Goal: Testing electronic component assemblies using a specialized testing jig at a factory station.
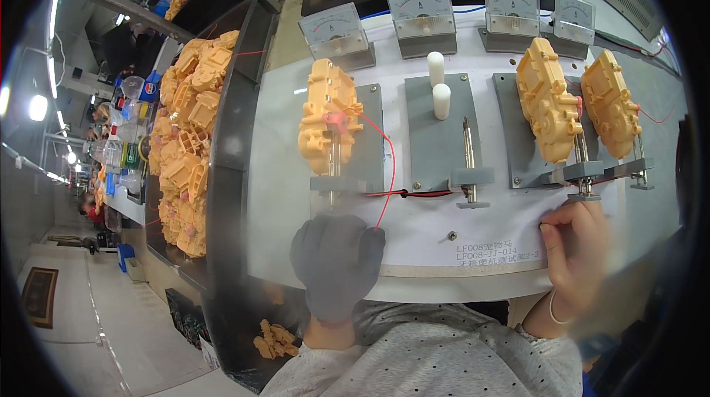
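Grey-gloved left hand [336, 267], fingers pinching thin red wire [393, 164] from yellow-orange plastic gear housing [324, 105], positioned over grey rectangular plate [372, 138] on bench [279, 175]; bare right hand [580, 249], thumb and forefinger together, contents indiscernible, near similar yellow-orange housing [547, 105]; four clear-fronted analogue meters [421, 6] behind.

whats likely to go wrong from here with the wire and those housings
The red wire runs from the left housing to the gloved left hand; a tug might pull it loose. It also crosses the cable, so it could snag.

The middle housing and right housing stand close together; handling one might knock the other.
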